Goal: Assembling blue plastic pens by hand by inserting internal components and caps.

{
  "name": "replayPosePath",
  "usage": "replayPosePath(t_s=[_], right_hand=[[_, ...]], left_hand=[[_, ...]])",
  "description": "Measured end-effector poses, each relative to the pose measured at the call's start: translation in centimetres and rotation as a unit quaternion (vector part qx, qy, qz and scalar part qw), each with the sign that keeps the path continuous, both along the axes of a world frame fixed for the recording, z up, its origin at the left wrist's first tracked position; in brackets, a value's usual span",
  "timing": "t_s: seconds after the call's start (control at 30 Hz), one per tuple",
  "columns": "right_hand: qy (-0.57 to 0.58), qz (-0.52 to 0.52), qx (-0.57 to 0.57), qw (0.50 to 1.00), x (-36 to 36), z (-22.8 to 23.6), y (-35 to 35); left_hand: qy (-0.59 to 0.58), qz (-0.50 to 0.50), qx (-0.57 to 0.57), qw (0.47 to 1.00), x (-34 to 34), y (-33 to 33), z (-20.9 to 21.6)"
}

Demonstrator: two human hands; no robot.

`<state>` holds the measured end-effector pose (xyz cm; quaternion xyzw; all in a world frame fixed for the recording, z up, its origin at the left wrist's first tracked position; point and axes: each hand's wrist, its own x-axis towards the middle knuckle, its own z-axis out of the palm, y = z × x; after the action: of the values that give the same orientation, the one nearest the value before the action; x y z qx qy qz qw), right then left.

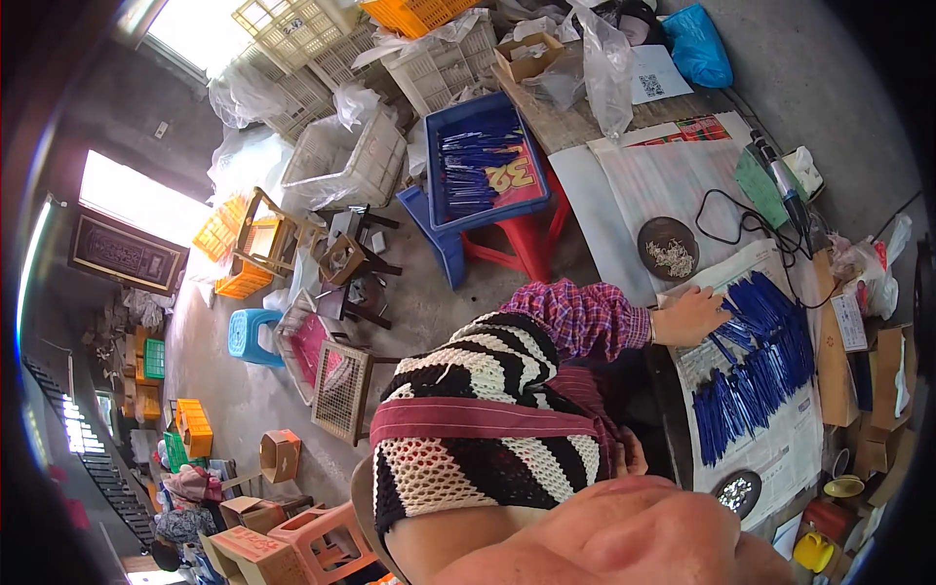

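My left hand, in a plaid sleeve, reaches over the newspaper on the table at right. Its bent fingers meet the near ends of many slim blue pen-like sticks, laid side by side in slanting rows. What the fingertips pinch, if anything, is too small to tell. Just beyond the hand stands a dark round bowl of small pale pieces. A second dark dish with shiny bits lies below the sticks. Only a bit of my right hand seems to show near my lap; its fingers are hidden.
A blue tray of similar sticks rests on a red stool, left of the table. A corded tool lies at the far right with its black cable. Cardboard boxes line the right edge; crates and stools stand left.
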<state>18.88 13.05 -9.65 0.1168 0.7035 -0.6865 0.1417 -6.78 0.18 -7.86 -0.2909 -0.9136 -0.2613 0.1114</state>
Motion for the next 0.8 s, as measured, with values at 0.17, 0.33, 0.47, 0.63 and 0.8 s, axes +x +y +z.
replayPosePath(t_s=[0.17, 0.33, 0.47, 0.63, 0.8], right_hand=[[0.034, 0.015, 0.068, 0.997, -0.9, 0.6, -0.2], [0.065, 0.026, 0.148, 0.987, -1.2, 1.5, 0.4], [0.018, -0.029, 0.117, 0.993, -0.1, 3.2, 0.2], [0.043, -0.040, 0.139, 0.988, 1.4, 1.7, -0.2], [0.059, -0.037, 0.152, 0.986, 1.7, 1.7, -0.8]], left_hand=[[-0.024, 0.003, 0.017, 1.000, -1.0, 0.5, 0.2], [-0.086, 0.005, 0.060, 0.994, -1.8, -0.3, -1.5], [-0.131, -0.047, 0.107, 0.984, -2.6, 0.0, -2.3], [-0.145, -0.062, 0.125, 0.980, -2.7, 0.3, -0.2], [-0.226, -0.043, 0.189, 0.955, -3.2, -0.8, 0.7]])
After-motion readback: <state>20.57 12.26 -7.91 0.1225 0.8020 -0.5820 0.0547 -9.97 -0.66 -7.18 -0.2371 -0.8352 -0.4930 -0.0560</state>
